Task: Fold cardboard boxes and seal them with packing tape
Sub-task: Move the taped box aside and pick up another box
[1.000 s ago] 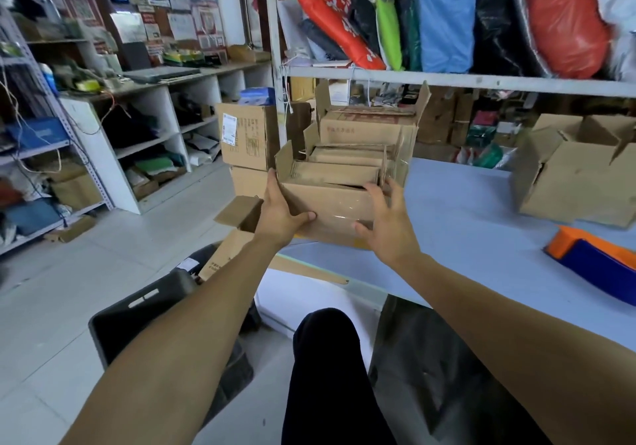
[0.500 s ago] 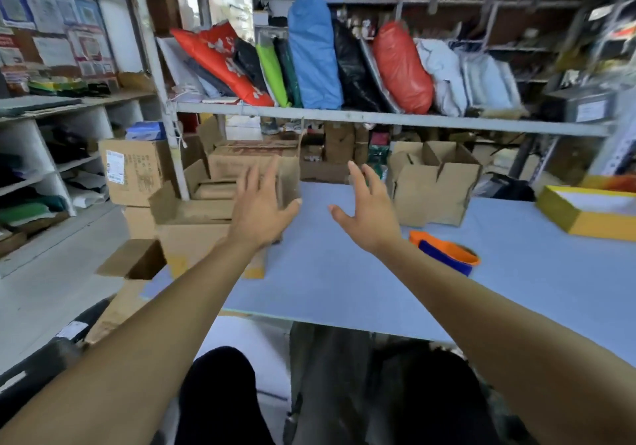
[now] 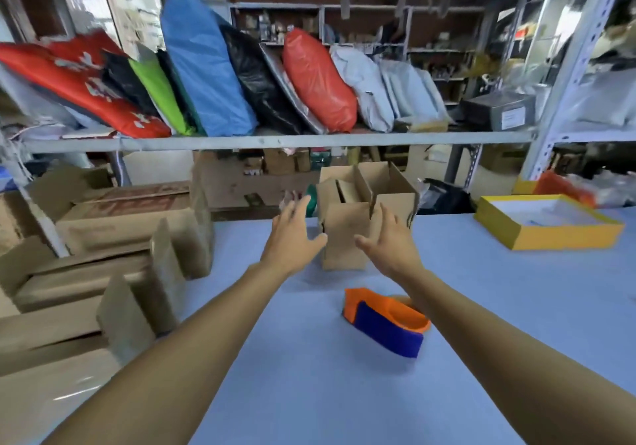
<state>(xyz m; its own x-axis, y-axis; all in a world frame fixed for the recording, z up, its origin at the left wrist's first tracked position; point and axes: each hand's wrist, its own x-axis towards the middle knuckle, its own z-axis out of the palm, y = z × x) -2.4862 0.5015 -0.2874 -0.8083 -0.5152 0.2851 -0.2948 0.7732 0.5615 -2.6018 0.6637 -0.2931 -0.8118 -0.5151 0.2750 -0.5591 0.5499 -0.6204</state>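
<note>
An open-topped cardboard box (image 3: 346,238) stands upright on the blue table (image 3: 481,307), flaps raised, near the far edge. My left hand (image 3: 292,238) reaches toward its left side with fingers spread, holding nothing. My right hand (image 3: 387,241) is in front of the box's right side, fingers straight, also holding nothing. Whether either hand touches the box is unclear in the blur. An orange and blue tape dispenser (image 3: 387,322) lies on the table just below my right forearm. A stack of folded boxes (image 3: 113,265) sits at the table's left end.
A yellow tray (image 3: 547,222) with white sheets stands at the right of the table. A metal shelf rail (image 3: 275,141) with coloured bags (image 3: 206,66) runs above the far edge. A grey rack post (image 3: 564,76) rises at the right.
My hands let go of the box on the left stack and swung right, toward the upright open box. The view turned right with them.
</note>
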